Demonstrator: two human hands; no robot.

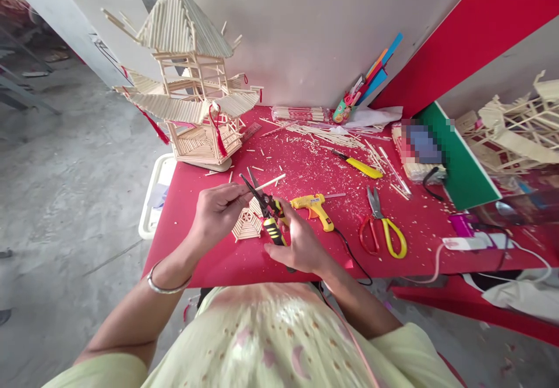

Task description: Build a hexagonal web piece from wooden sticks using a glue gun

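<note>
My left hand point(218, 210) pinches one end of a thin wooden stick point(271, 182), whose other end points right and slightly up. My right hand point(299, 236) is wrapped round the yellow-and-black handles of a pair of cutting pliers point(271, 226). The dark jaws stand apart around the stick, close to my left fingertips. On the red table below them lies a small web-shaped piece of sticks point(247, 225), partly hidden by the pliers. A yellow hot glue gun point(315, 207) rests just right of my right hand.
A stick-built pagoda point(196, 108) with red tassels stands at the back left of the red table point(209, 260). To the right lie a yellow utility knife point(364, 168) and red-and-yellow scissors point(384, 230). Loose sticks point(332, 134) and chips are scattered behind. A green board point(458, 161) stands farther right.
</note>
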